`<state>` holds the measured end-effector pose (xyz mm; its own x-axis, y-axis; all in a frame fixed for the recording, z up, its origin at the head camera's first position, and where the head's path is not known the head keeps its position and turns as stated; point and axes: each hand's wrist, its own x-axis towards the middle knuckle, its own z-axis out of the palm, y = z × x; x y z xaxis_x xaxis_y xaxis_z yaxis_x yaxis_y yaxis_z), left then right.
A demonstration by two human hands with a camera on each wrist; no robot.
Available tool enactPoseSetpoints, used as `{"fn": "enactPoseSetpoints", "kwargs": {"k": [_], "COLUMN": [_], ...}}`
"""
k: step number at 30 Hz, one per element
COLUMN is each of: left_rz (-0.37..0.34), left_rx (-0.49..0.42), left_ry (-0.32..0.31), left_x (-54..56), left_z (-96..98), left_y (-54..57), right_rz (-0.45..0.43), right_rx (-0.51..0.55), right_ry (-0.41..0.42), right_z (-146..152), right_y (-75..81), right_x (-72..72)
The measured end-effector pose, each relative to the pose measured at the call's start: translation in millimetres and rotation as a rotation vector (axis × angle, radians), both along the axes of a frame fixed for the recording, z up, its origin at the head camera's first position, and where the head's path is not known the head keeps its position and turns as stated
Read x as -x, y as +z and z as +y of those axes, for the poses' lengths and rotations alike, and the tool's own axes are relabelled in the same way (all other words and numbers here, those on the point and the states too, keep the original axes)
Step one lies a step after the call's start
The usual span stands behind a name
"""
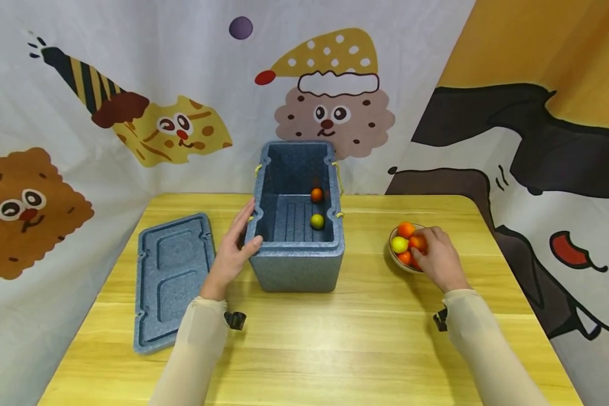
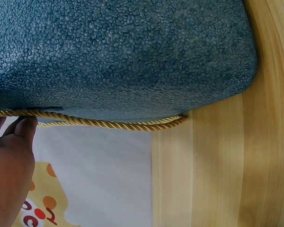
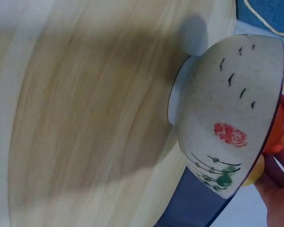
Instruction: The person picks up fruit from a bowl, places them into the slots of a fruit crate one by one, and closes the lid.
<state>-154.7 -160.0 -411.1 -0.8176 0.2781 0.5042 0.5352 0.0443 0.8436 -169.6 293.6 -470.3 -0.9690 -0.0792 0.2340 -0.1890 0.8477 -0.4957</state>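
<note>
A speckled blue-grey foam box [image 1: 296,270] stands uncovered at mid-table, with an orange [image 1: 317,195] and a yellow-green fruit [image 1: 317,221] inside. My left hand [image 1: 232,251] rests against its left side near the front corner, fingers extended along the outside and thumb by the rim. In the left wrist view, its fingertips are beside the box's twisted yellow rope [image 2: 128,126]. My right hand [image 1: 440,259] reaches into a patterned ceramic bowl [image 3: 227,109] of oranges and a yellow fruit [image 1: 399,245]. Thumb and fingers pinch one orange [image 1: 418,243], partly covering it.
The box's matching lid [image 1: 175,282] lies flat on the left of the wooden table [image 1: 304,349]. Behind the table hangs a cloth [image 1: 193,51] printed with cartoon figures. Another yellow rope [image 1: 339,177] hangs on the box's right side.
</note>
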Motion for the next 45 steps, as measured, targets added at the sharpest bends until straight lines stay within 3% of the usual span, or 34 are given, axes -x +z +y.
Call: {"fn": "enactPoseSetpoints", "kwargs": {"k": [6,17,26,35,45], "left_rz": [-0.016,-0.012,-0.006,-0.028,-0.027], "left_rx": [-0.003,0.009,0.01,0.005,0.004], "left_ry": [0.013,0.013,0.0,0.01,0.02], "left_x": [-2.2,-1.3,-0.9,-2.6,-1.2], "left_z": [1.4,2.4,2.2,2.8,1.4], "left_y": [-0.9,-0.2,2.6,0.0,0.0], "right_rz": [0.052,0.018,-0.048,-0.05,0.055], "right_rx": [0.021,0.043,0.114,0.193,0.296], "right_ry": [-0.012,-0.012,-0.046,-0.047,0.011], "right_z": [0,1,0,-6,-28], "right_y": [2.2,4.5,9.7,19.7,42.5], "right_x": [1.4,1.2,1.0,4.3,16.1]}}
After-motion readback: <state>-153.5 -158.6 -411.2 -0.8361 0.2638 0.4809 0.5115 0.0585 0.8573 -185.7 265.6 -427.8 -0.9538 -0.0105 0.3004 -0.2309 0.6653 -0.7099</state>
